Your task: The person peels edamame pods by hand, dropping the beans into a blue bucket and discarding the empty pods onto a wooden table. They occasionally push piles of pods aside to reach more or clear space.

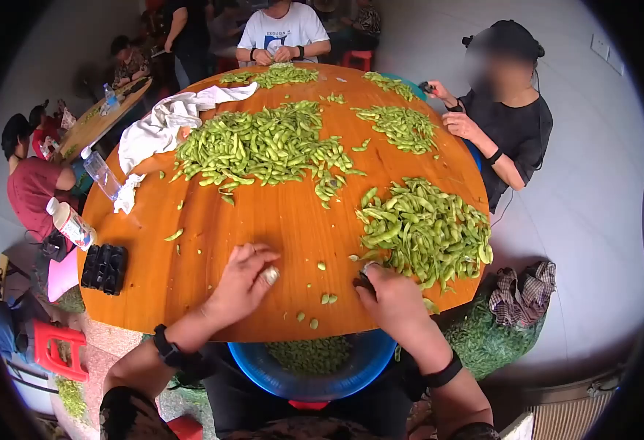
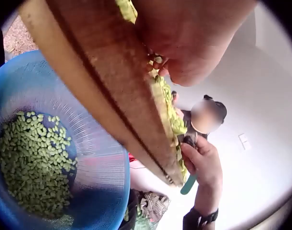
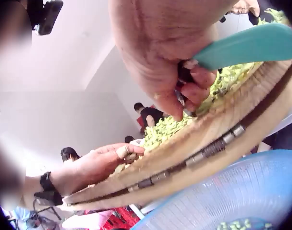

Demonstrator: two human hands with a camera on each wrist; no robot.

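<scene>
My right hand (image 1: 397, 299) curls round a tool with a flat teal handle (image 3: 251, 47), its working end mostly hidden by the fingers. It is at the near edge of the right-hand heap of green soybean pods (image 1: 428, 231). My left hand (image 1: 240, 282) is low over the wooden table (image 1: 146, 264), its fingers loosely bent and a pale wrap on the thumb. Between the hands lie several loose shelled beans (image 1: 325, 298). Below the table edge, a blue basin (image 2: 105, 167) contains many shelled green beans (image 2: 35, 167).
More pod heaps (image 1: 256, 143) cover the table's middle and far side. A white cloth (image 1: 164, 125), a clear bottle (image 1: 102, 174), a white bottle (image 1: 71, 224) and a black tray (image 1: 104, 269) are along the left. One person (image 1: 516, 125) sits at the right, another (image 1: 283, 33) opposite.
</scene>
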